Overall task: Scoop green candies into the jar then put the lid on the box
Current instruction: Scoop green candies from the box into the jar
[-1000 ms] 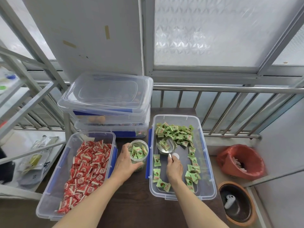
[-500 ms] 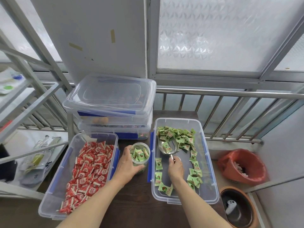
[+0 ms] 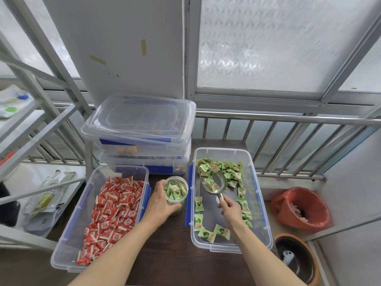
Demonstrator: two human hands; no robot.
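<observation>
A clear plastic box (image 3: 260, 205) on the right holds green candies (image 3: 223, 167) piled at its far end and strewn along its sides. My right hand (image 3: 231, 207) grips the handle of a metal scoop (image 3: 214, 182), whose bowl lies in the pile with two or three candies in it. Between the two boxes stands a small clear jar (image 3: 176, 189), nearly full of green candies, and my left hand (image 3: 159, 203) is wrapped around its left side. A clear lid (image 3: 140, 118) rests on the stacked boxes at the back.
A clear box of red candies (image 3: 111, 211) sits at the left on the dark wooden table (image 3: 171, 254). Two stacked boxes (image 3: 144, 155) stand behind the jar. A red bin (image 3: 303, 209) and a brown pot (image 3: 296, 259) stand to the right. Metal railing (image 3: 288, 118) runs behind.
The scoop has pushed forward into the green pile and tilted, still holding a few candies. My left hand stays on the jar. The camera has tilted slightly.
</observation>
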